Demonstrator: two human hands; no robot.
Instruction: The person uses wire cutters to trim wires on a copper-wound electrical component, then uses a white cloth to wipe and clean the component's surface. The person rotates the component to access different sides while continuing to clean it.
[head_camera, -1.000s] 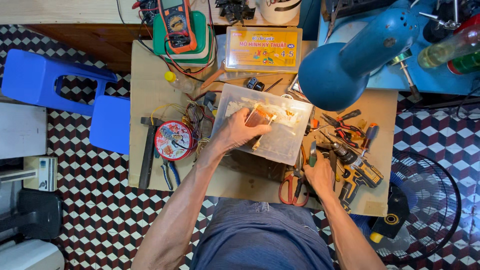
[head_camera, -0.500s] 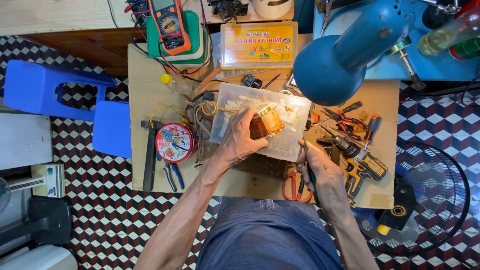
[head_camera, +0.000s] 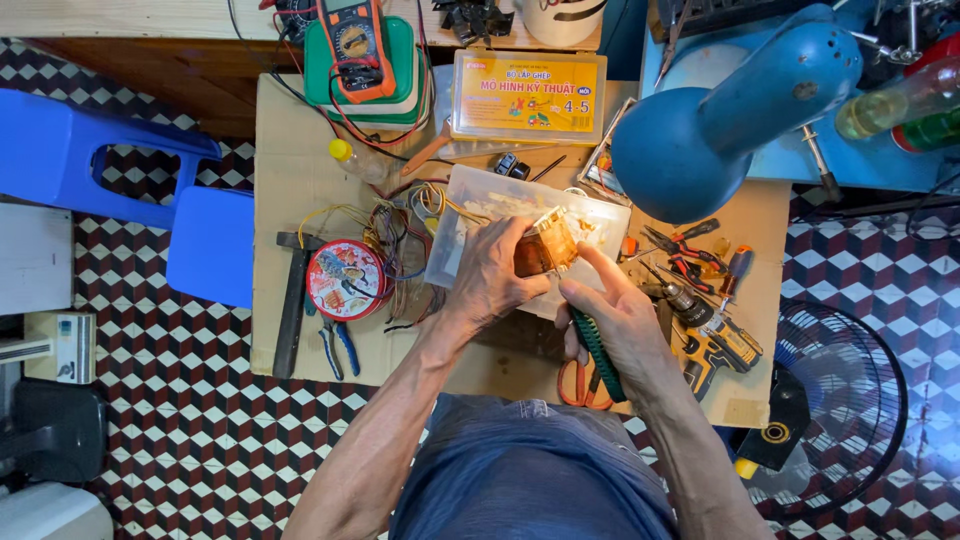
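Observation:
My left hand (head_camera: 492, 275) grips a small copper-wound coil (head_camera: 545, 245), holding it up above a clear plastic tray (head_camera: 470, 195) on the low cardboard-covered table (head_camera: 300, 180). My right hand (head_camera: 620, 330) holds a screwdriver with a dark green ribbed handle (head_camera: 598, 355) in its palm, and its forefinger reaches up to touch the coil. Both hands meet just in front of the tray. The screwdriver's tip is hidden behind my fingers.
A round red tin (head_camera: 347, 280), a hammer (head_camera: 290, 305), blue pliers (head_camera: 340, 345) and tangled wires lie left. A multimeter (head_camera: 355, 35) and yellow box (head_camera: 528, 97) sit at the back. A blue lamp (head_camera: 720, 110), cordless drill (head_camera: 715, 340) and red pliers (head_camera: 685, 250) are right; orange scissors (head_camera: 580, 385) lie underneath.
My left hand has lifted the coil out of the tray. My right hand picked up the green-handled screwdriver from the right side and came in to touch the coil.

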